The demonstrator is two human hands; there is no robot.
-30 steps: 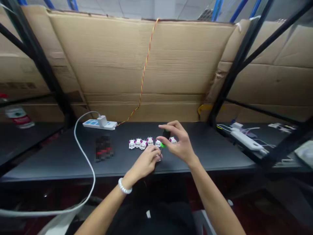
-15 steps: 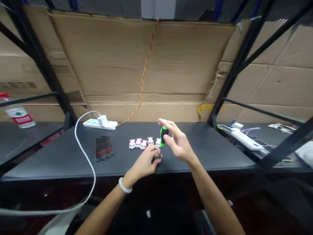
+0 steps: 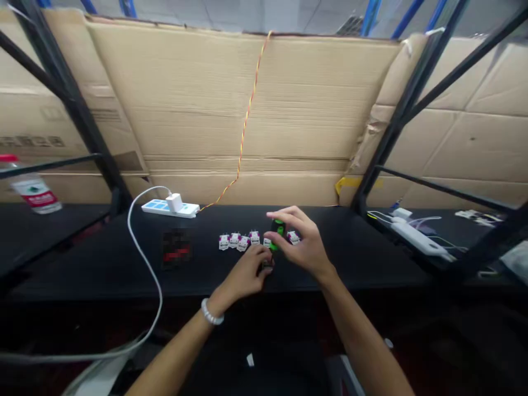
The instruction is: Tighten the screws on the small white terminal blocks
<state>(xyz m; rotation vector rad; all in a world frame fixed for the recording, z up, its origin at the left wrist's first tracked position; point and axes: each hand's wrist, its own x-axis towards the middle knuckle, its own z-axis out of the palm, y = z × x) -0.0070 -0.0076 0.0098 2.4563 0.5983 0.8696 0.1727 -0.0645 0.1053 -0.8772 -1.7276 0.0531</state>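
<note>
My right hand [image 3: 303,242] has its thumb and fingers round the handle of a green and black screwdriver [image 3: 278,230], whose shaft points down. Below its tip, my left hand [image 3: 247,272] pinches a small part [image 3: 267,265] on the dark table; the fingers hide much of it. Behind my hands several small white and purple pieces [image 3: 243,243] lie in a row. Another such piece [image 3: 293,237] shows just beyond my right hand. A pale beaded bracelet is on my left wrist.
A white power strip [image 3: 190,210] with a plugged-in adapter and white cable [image 3: 146,258] is at the back left. A blurred dark and red object [image 3: 176,250] lies left of my hands. Farther off are a bottle [image 3: 37,192] at left and another power strip [image 3: 421,236] at right.
My right hand's fingers have shifted round the screwdriver handle, with the thumb now across its front. My left hand stays in place. The picture's brightness has changed.
</note>
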